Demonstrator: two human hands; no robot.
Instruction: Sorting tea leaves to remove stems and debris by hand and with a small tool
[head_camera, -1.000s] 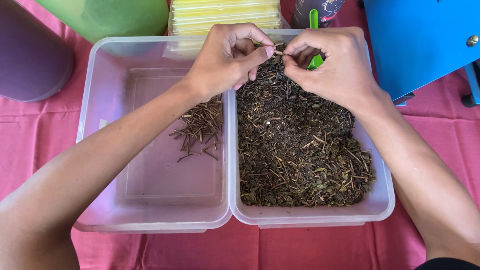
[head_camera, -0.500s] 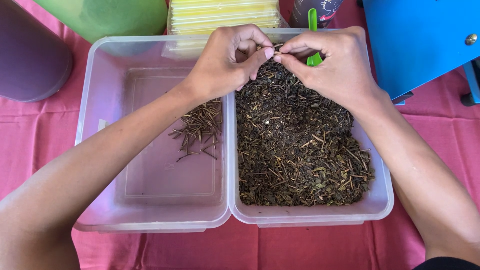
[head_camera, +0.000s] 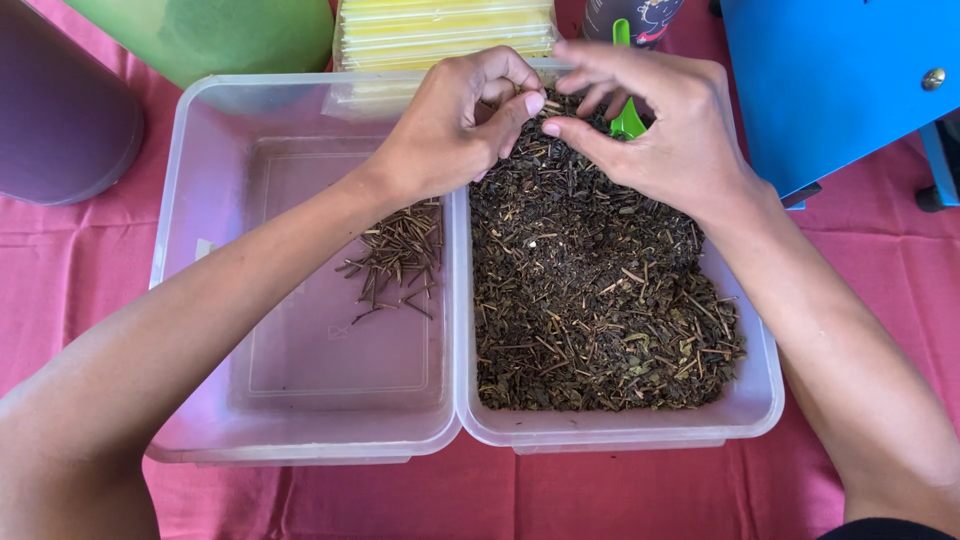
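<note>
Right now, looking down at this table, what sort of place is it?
Probably a small sorting table for dried leaves: two clear tubs, the right tub full of dark leaf mix, the left tub holding picked twigs, on a pink cloth.

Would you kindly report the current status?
Left hand and right hand pinching over the dried leaf mix. Small twig pile in left tub. Nothing obstructing.

Tubs: the left tub (head_camera: 200, 300) and right tub (head_camera: 760, 400) were clear plastic, smooth, faintly frosted.
Mix (head_camera: 590, 300): dry, coarse, matt dark brown crumbs and stalks.
Twigs (head_camera: 400, 260): thin, dry, woody, matt.
Cloth (head_camera: 60, 270): pink woven fabric, matt, slightly creased.
Scoop (head_camera: 627, 120): glossy green plastic.
Box (head_camera: 830, 80), upper right: smooth blue painted surface with a shiny metal stud.
Bin (head_camera: 50, 110), upper left: smooth purple plastic, dull sheen.
</note>
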